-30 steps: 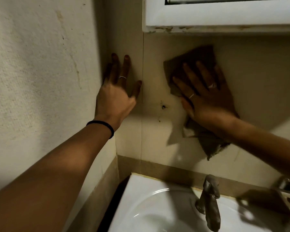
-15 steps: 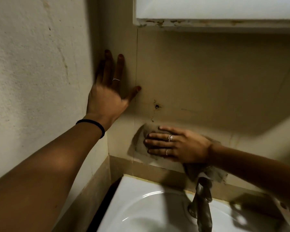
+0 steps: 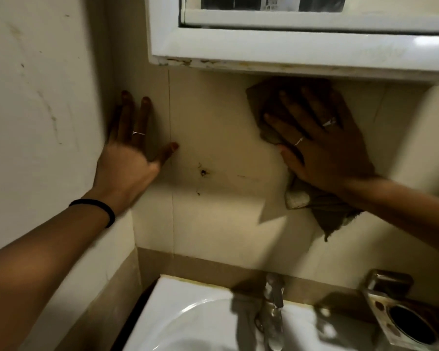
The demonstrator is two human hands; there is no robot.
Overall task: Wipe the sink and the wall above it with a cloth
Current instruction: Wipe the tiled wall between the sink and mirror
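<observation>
My right hand [image 3: 325,145] lies flat with spread fingers on a brown cloth [image 3: 332,211], pressing it against the beige tiled wall [image 3: 223,127] just under the cabinet. The cloth's lower end hangs loose below my wrist. My left hand [image 3: 129,153] rests open against the wall near the corner, fingers pointing up, holding nothing. The white sink [image 3: 188,307] sits below, with a metal tap [image 3: 273,307] at its back edge.
A white mirror cabinet [image 3: 289,49] juts out overhead. A rough side wall [image 3: 41,110] closes in on the left. A metal holder with a round hole [image 3: 403,317] stands at the sink's right. A small dark hole [image 3: 203,172] marks the tile.
My right hand swept the cloth from low by the sink's back edge up and right to just under the cabinet. My left hand stayed braced on the wall.
</observation>
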